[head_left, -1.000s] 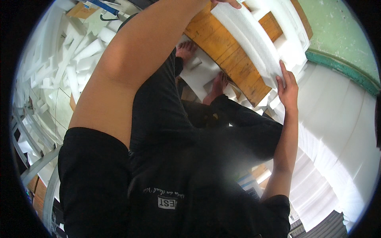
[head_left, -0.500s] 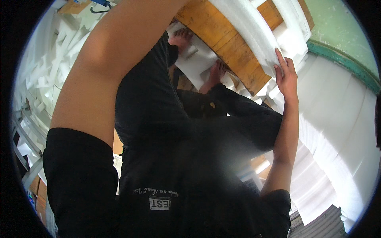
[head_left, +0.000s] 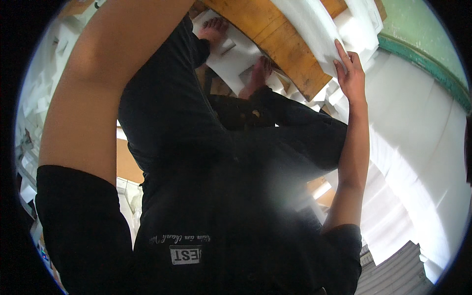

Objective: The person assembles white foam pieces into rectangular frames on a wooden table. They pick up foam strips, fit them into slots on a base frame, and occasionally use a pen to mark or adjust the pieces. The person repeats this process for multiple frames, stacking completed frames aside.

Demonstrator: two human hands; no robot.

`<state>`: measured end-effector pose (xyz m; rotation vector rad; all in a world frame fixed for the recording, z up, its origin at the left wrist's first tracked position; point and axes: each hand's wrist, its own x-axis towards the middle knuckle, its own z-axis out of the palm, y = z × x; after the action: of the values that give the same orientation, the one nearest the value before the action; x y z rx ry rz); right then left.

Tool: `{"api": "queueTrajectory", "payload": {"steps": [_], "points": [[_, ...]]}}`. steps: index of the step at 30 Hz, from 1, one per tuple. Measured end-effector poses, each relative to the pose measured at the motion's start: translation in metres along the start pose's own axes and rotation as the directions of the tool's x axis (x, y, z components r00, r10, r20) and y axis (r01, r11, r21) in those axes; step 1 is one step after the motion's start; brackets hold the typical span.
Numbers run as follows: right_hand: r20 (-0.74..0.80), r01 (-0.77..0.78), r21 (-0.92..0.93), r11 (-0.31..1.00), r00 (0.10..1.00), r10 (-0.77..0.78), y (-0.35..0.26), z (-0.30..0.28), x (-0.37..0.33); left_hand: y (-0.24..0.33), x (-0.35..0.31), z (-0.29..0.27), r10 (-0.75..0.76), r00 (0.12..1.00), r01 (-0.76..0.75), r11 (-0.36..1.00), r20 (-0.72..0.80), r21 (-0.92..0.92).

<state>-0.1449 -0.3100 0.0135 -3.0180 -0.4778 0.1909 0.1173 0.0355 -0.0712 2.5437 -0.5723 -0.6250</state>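
Observation:
A long white foam strip (head_left: 314,34) lies over a worn orange-brown wooden board (head_left: 275,39) at the top. My right hand (head_left: 351,76) rests against the strip's right edge near its close end. Its index finger is stretched along that edge and the thumb stands apart, so the hand looks open against the foam. My left arm (head_left: 98,83) reaches up and passes out of the picture at the top. The left hand is out of view, and what it touches is hidden.
White foam scraps (head_left: 54,59) are heaped at the left. Large white foam sheets (head_left: 413,128) lie at the right beside a green wall base (head_left: 423,69). My bare feet (head_left: 258,76) are on white material below the board. A brown cardboard piece (head_left: 129,160) shows left of my hip.
The view has shifted, so the board, feet and arms appear higher and the left arm farther left. My right hand is still against the foam strip's edge.

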Motion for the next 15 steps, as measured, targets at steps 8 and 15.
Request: {"api": "queueTrajectory", "payload": {"steps": [8,15], "points": [[-0.015,0.008,-0.002,1.0,1.0,-0.008,0.007,0.006,0.001,0.006,0.001,0.014,0.012,1.0,-0.012,1.0,0.011,-0.01],[-0.049,0.053,0.006,0.999,0.997,-0.053,0.013,0.01,0.002,0.008,-0.001,0.021,0.013,1.0,-0.013,1.0,0.016,-0.017]]}}
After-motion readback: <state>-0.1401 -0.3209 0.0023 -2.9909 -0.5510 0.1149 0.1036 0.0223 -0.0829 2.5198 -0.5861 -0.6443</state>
